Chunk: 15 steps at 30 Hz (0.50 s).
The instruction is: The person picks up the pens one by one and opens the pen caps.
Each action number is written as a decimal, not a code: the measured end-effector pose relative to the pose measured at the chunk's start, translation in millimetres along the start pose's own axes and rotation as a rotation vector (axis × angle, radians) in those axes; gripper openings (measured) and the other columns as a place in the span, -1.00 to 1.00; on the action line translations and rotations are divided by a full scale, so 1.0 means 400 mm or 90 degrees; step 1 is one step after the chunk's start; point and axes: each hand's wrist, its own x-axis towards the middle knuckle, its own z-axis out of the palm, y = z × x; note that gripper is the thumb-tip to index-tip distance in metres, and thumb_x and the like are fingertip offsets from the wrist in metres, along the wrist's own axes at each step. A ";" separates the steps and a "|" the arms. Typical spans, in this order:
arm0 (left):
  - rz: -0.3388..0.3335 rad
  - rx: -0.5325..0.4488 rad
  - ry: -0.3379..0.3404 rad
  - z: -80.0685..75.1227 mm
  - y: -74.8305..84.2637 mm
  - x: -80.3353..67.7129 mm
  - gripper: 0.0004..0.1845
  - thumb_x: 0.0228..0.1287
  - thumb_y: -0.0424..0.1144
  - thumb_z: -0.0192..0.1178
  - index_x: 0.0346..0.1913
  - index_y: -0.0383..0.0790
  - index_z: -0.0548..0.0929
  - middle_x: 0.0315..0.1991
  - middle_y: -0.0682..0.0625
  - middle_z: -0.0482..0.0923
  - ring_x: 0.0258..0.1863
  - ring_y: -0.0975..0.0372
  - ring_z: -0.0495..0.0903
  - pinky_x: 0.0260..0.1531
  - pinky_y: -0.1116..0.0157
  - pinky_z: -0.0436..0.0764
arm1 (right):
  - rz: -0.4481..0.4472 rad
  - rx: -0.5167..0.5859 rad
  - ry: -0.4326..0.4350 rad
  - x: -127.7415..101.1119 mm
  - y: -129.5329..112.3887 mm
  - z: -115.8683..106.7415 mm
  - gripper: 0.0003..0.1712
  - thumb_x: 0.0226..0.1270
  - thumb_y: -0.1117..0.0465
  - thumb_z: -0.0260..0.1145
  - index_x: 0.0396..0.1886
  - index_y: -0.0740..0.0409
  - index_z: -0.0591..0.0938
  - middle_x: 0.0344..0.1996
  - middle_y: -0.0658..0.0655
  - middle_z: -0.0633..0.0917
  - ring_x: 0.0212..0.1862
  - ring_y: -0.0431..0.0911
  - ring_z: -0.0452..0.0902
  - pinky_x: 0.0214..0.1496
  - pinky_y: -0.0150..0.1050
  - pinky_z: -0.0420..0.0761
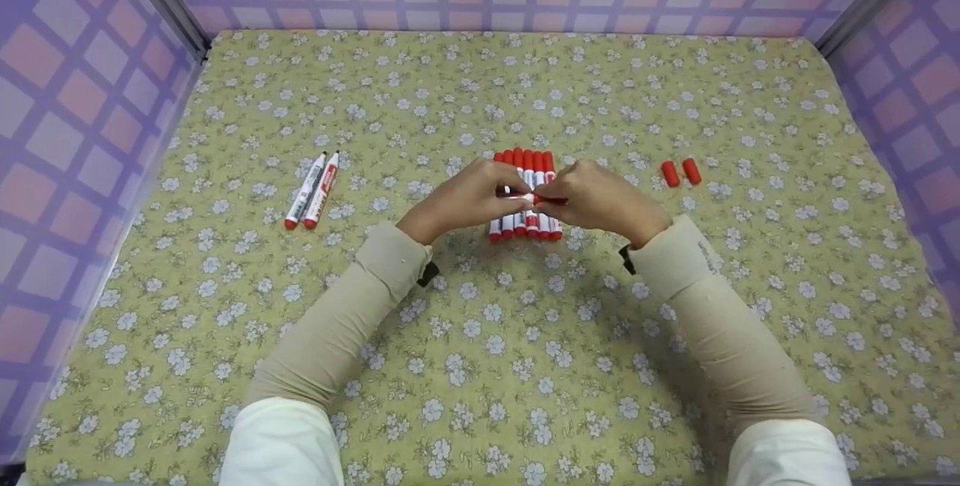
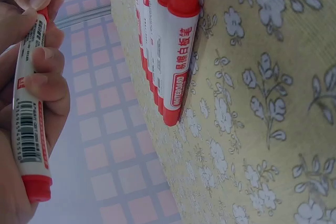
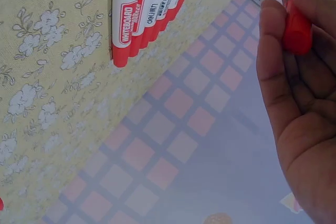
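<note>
My two hands meet over a row of several red-capped whiteboard markers [image 1: 525, 193] lying side by side on the flowered cloth [image 1: 495, 336]. My left hand [image 1: 469, 197] grips the white barrel of one marker [image 2: 30, 103], its red butt end pointing away from the right hand. My right hand [image 1: 592, 197] pinches a red cap [image 3: 297, 27] at that marker's other end. Whether the cap is fully seated on the marker is hidden by the fingers. The row of markers [image 2: 168, 51] shows in the left wrist view, and the row of markers [image 3: 142, 14] lies just beside the right hand.
Two markers [image 1: 311, 190] lie together at the left, their far ends uncapped. Two loose red caps [image 1: 680, 172] lie at the right. Purple checked walls [image 1: 75, 133] enclose the cloth on the left, back and right.
</note>
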 end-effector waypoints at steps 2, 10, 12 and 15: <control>-0.007 -0.006 -0.001 0.002 -0.003 -0.001 -0.80 0.33 -0.24 0.21 -0.13 -0.25 0.75 -0.20 -0.05 0.67 -0.33 0.18 0.54 -0.29 0.35 0.54 | 0.001 0.007 -0.002 0.000 0.000 0.000 -0.86 0.29 0.28 0.32 -0.36 0.25 0.75 -0.62 0.14 0.68 -0.63 -0.17 0.53 -0.39 -0.28 0.66; -0.037 -0.034 -0.009 0.004 -0.004 0.000 -0.78 0.34 -0.20 0.20 -0.10 -0.22 0.74 -0.15 -0.04 0.67 -0.27 0.15 0.58 -0.24 0.32 0.57 | 0.021 0.028 -0.022 -0.004 -0.001 -0.005 -0.84 0.32 0.27 0.30 -0.30 0.25 0.76 -0.57 0.15 0.71 -0.60 -0.16 0.57 -0.40 -0.27 0.65; -0.044 -0.040 -0.009 0.003 -0.004 -0.001 -0.78 0.34 -0.19 0.20 -0.10 -0.21 0.73 -0.15 -0.03 0.67 -0.27 0.15 0.58 -0.24 0.32 0.57 | 0.025 0.027 -0.025 -0.005 -0.001 -0.007 -0.84 0.32 0.26 0.30 -0.28 0.26 0.76 -0.54 0.16 0.73 -0.58 -0.14 0.59 -0.39 -0.25 0.66; -0.054 -0.048 -0.008 0.000 -0.003 -0.004 -0.79 0.34 -0.19 0.20 -0.10 -0.20 0.73 -0.15 -0.02 0.67 -0.29 0.18 0.57 -0.23 0.31 0.56 | 0.029 0.025 -0.027 -0.007 0.000 -0.008 -0.83 0.33 0.27 0.29 -0.27 0.26 0.76 -0.50 0.17 0.74 -0.55 -0.12 0.62 -0.38 -0.24 0.66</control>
